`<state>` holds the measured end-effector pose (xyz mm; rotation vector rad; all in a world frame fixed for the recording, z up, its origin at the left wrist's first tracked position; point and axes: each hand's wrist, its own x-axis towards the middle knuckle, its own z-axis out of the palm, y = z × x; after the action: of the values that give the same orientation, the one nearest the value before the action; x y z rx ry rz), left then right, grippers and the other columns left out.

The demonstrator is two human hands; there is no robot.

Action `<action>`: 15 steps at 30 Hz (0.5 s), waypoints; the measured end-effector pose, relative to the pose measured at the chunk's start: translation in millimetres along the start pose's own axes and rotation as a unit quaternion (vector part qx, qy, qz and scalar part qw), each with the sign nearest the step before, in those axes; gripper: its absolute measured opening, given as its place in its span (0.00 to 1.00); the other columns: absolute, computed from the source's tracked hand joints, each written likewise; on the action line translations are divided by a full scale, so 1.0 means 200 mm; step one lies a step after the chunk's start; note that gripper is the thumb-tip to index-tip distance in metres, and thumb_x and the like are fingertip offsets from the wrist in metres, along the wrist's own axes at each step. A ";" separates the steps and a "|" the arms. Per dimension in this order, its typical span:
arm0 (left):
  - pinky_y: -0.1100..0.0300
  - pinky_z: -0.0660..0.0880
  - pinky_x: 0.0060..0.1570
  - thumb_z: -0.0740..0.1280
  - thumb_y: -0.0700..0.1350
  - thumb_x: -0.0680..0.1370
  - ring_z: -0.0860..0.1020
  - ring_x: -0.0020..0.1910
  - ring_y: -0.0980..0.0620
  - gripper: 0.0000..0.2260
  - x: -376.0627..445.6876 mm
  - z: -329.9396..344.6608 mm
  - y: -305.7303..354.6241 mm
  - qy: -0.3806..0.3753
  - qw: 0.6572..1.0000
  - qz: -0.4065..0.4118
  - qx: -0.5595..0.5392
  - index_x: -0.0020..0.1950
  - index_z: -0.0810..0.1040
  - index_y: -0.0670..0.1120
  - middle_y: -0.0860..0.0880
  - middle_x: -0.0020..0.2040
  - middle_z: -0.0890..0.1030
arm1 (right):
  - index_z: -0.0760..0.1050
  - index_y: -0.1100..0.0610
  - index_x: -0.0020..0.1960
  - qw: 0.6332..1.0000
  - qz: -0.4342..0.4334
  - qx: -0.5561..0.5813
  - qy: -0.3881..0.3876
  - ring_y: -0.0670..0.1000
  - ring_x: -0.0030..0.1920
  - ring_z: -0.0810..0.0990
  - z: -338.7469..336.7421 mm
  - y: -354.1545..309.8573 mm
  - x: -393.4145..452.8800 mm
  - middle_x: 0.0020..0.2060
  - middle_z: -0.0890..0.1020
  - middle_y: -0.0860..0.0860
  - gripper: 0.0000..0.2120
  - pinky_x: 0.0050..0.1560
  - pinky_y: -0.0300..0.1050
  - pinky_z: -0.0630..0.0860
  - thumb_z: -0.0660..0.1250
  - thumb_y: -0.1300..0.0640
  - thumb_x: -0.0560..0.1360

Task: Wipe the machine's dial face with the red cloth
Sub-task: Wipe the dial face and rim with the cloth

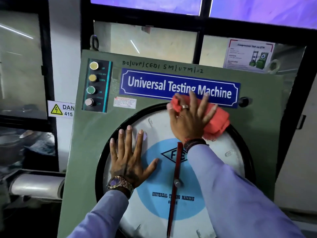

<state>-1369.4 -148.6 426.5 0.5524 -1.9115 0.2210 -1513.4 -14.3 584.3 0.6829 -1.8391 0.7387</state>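
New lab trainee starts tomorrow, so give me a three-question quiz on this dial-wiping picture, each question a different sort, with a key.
1. True or false: the left hand holds the red cloth.
2. Where on the dial face is the cloth pressed? A) bottom edge B) top rim, partly over the blue sign C) centre hub
3. Fill in: the red pointer is roughly ____ (vertical/horizontal).

Key
1. False: the right hand presses the cloth; the left lies flat and empty on the dial.
2. B
3. vertical
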 end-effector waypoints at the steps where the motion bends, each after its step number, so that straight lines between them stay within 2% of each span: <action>1: 0.31 0.46 0.85 0.55 0.79 0.77 0.48 0.89 0.36 0.49 -0.02 0.00 -0.03 0.001 1.000 -0.004 0.010 0.90 0.56 0.50 0.40 0.91 0.47 | 0.68 0.34 0.80 0.999 -0.046 0.002 -0.005 0.67 0.87 0.49 0.02 -0.09 -0.01 0.86 0.63 0.49 0.28 0.81 0.80 0.42 0.53 0.29 0.82; 4: 0.30 0.49 0.85 0.57 0.79 0.77 0.49 0.89 0.35 0.49 -0.10 0.01 -0.10 0.005 1.000 -0.010 0.027 0.90 0.57 0.50 0.40 0.90 0.48 | 0.65 0.35 0.82 0.973 -0.231 -0.001 -0.017 0.67 0.87 0.52 0.09 -0.30 -0.10 0.87 0.62 0.49 0.27 0.81 0.80 0.45 0.54 0.34 0.84; 5: 0.30 0.49 0.84 0.57 0.79 0.77 0.48 0.89 0.35 0.49 -0.12 0.01 -0.11 0.007 1.000 -0.010 0.028 0.90 0.58 0.50 0.39 0.90 0.48 | 0.66 0.35 0.82 0.965 -0.261 0.000 -0.020 0.66 0.87 0.53 0.11 -0.33 -0.11 0.87 0.62 0.49 0.25 0.81 0.79 0.45 0.55 0.35 0.85; 7: 0.32 0.47 0.85 0.58 0.80 0.76 0.47 0.89 0.37 0.49 -0.14 -0.01 -0.14 -0.005 0.999 -0.021 0.032 0.89 0.60 0.51 0.40 0.90 0.47 | 0.65 0.34 0.82 0.964 -0.265 -0.005 -0.024 0.64 0.87 0.54 0.11 -0.31 -0.11 0.87 0.62 0.48 0.24 0.82 0.77 0.46 0.56 0.38 0.86; 9: 0.35 0.44 0.85 0.58 0.81 0.76 0.46 0.90 0.38 0.49 -0.14 -0.03 -0.15 -0.013 0.999 -0.017 0.026 0.89 0.59 0.53 0.41 0.91 0.47 | 0.64 0.33 0.82 0.980 -0.196 -0.026 -0.007 0.64 0.87 0.54 0.09 -0.21 -0.08 0.87 0.61 0.49 0.24 0.82 0.77 0.47 0.56 0.38 0.86; 11: 0.36 0.44 0.86 0.59 0.81 0.76 0.49 0.90 0.38 0.49 -0.13 -0.05 -0.16 -0.009 1.000 -0.010 0.022 0.90 0.57 0.54 0.41 0.91 0.48 | 0.66 0.34 0.81 0.994 -0.106 -0.026 0.011 0.66 0.87 0.52 0.07 -0.17 -0.05 0.86 0.62 0.51 0.23 0.81 0.79 0.47 0.57 0.39 0.86; 12: 0.36 0.45 0.86 0.59 0.81 0.76 0.50 0.89 0.37 0.49 -0.13 -0.05 -0.16 -0.006 1.000 -0.006 0.018 0.90 0.55 0.54 0.41 0.90 0.49 | 0.68 0.35 0.80 0.996 -0.088 -0.021 0.014 0.68 0.87 0.52 0.06 -0.19 -0.05 0.86 0.63 0.52 0.22 0.81 0.81 0.48 0.57 0.39 0.86; 13: 0.36 0.46 0.86 0.59 0.81 0.76 0.51 0.89 0.37 0.50 -0.13 -0.05 -0.17 -0.003 1.000 -0.005 0.015 0.90 0.54 0.54 0.40 0.90 0.50 | 0.70 0.35 0.79 0.995 -0.101 -0.016 0.006 0.69 0.86 0.52 0.07 -0.25 -0.07 0.86 0.64 0.52 0.22 0.80 0.81 0.47 0.57 0.40 0.86; 15: 0.36 0.47 0.86 0.59 0.81 0.76 0.51 0.89 0.37 0.49 -0.13 -0.04 -0.17 0.002 1.000 -0.010 0.014 0.90 0.55 0.54 0.40 0.90 0.51 | 0.73 0.36 0.77 0.976 -0.213 -0.009 -0.032 0.68 0.86 0.53 0.11 -0.40 -0.13 0.85 0.65 0.52 0.21 0.81 0.80 0.46 0.57 0.38 0.85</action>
<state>-1337.7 -167.8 402.0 0.5893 -1.9003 0.2369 -1458.8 -79.1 567.7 1.0570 -1.6718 0.4202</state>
